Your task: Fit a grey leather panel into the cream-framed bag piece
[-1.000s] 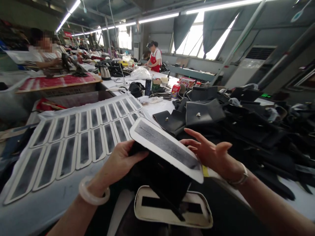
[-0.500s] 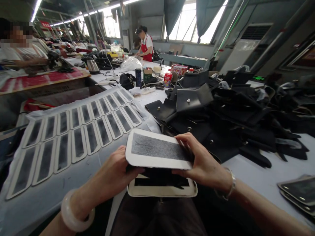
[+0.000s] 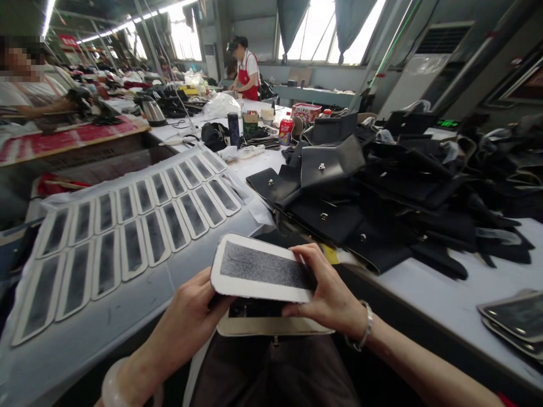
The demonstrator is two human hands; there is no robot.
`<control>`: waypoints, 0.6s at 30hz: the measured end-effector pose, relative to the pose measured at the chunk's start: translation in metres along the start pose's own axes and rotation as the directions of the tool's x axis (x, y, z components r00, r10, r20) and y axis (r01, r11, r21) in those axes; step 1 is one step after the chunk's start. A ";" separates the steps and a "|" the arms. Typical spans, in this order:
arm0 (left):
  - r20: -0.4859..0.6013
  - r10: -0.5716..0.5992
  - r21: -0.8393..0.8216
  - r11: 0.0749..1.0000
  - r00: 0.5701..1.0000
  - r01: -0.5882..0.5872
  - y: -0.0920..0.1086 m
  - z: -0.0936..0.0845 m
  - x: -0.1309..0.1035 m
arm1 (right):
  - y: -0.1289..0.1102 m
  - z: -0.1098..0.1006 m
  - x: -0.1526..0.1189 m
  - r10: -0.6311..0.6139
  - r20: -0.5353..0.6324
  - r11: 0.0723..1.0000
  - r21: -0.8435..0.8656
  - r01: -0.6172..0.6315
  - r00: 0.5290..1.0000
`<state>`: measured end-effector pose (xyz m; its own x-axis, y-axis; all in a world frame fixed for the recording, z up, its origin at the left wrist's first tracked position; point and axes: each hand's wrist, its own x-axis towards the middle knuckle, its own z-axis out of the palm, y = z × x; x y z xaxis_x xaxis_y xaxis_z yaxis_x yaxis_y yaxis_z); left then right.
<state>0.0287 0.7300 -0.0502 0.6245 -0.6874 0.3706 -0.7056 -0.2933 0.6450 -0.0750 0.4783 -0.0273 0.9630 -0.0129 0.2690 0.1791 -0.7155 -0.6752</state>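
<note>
Clasped at both ends, a white-bordered panel [image 3: 263,277] with a speckled gray center is held face up and slightly tilted between my left hand [image 3: 189,311] and my right hand [image 3: 328,297], as I see it over the head camera. The right fingers curl over the far edge with the thumb under the near one; the left fingertips are mostly hidden by the panel. Just below it, above the lap, shows a cream-edged piece [image 3: 271,326], dark inside and partly covered. To the left, similar bordered panels [image 3: 106,263] lie in two rows on a pale sheet [image 3: 144,311]. On the right, a heap of black pieces [image 3: 339,223], several bearing small metal fittings [image 3: 323,216], spreads over a white table [image 3: 428,294], with a small dark stack [image 3: 515,319] at the frame's edge. Farther back I can make out a red bottle [image 3: 285,131], a dark cylinder [image 3: 233,130] and a metal kettle [image 3: 151,110]. Beyond them a person in a red apron [image 3: 249,76] stands at the tables, while another person [image 3: 31,96] is partly in view at far left.
</note>
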 end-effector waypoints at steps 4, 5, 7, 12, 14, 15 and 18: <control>0.018 -0.028 -0.018 0.999 0.999 0.028 0.010 -0.008 0.004 | -0.001 -0.005 0.000 0.032 0.010 0.995 0.098 -0.033 0.999; 0.025 -0.034 -0.016 0.999 0.999 0.034 0.012 -0.010 0.005 | 0.000 -0.005 0.000 0.049 0.016 0.990 0.133 -0.050 0.999; 0.033 -0.041 -0.001 0.999 0.999 0.041 0.014 -0.011 0.006 | 0.002 -0.006 0.000 0.081 0.033 0.976 0.199 -0.086 0.996; 0.042 -0.027 0.011 1.000 0.999 0.027 0.007 -0.001 0.008 | 0.014 -0.002 -0.004 0.126 0.061 0.965 0.225 -0.137 0.990; 0.065 -0.050 -0.007 0.999 0.997 0.050 0.001 0.007 0.008 | 0.017 0.000 -0.007 0.137 0.065 0.970 0.195 -0.147 0.988; 0.078 -0.065 -0.021 0.998 0.995 0.067 -0.001 0.012 0.008 | 0.019 0.000 -0.009 0.141 0.070 0.973 0.172 -0.151 0.987; 0.137 -0.126 -0.075 0.988 0.983 0.137 -0.007 0.030 0.004 | 0.022 -0.002 -0.015 0.163 0.112 0.984 0.052 -0.169 0.980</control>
<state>0.0261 0.7093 -0.0739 0.6565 -0.7296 0.1916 -0.5863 -0.3337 0.7382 -0.0863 0.4616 -0.0448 0.9957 -0.0508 0.0770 0.0237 -0.6659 -0.7456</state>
